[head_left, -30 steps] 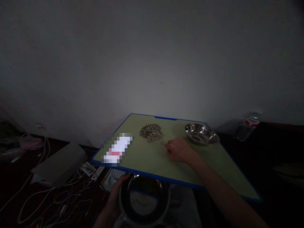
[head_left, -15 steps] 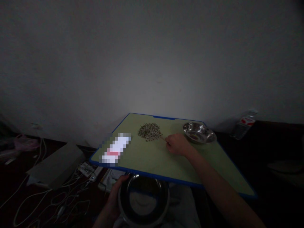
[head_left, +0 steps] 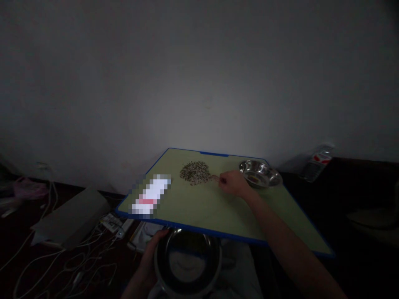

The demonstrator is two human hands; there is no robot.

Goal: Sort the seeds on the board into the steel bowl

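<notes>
A loose pile of small dark and pale grains or seeds (head_left: 195, 172) lies on a green board with a blue rim (head_left: 199, 207). My right hand (head_left: 233, 182) is closed just right of the pile. A thin pale piece sticks out from its fingers to the pile's edge; its kind is too dim to make out. Below the board's near edge, my left hand (head_left: 152, 253) grips the left side of a round metal bowl (head_left: 188, 286). Its inside looks dark, with a bright reflection. Behind my right hand stands another shiny metal bowl (head_left: 264, 173), with something small and coloured inside.
A blurred bright phone-like rectangle (head_left: 151, 196) lies at the board's left. A plastic bottle (head_left: 318, 162) with a red and white label stands by the wall at right. Tangled white cables (head_left: 84, 261), a grey box (head_left: 71, 216) and a pink bag (head_left: 30, 189) are at left.
My right hand has drawn slightly right and up from the pile, so more of the thin piece shows. My left hand keeps hold of the bowl. The view has shifted a little.
</notes>
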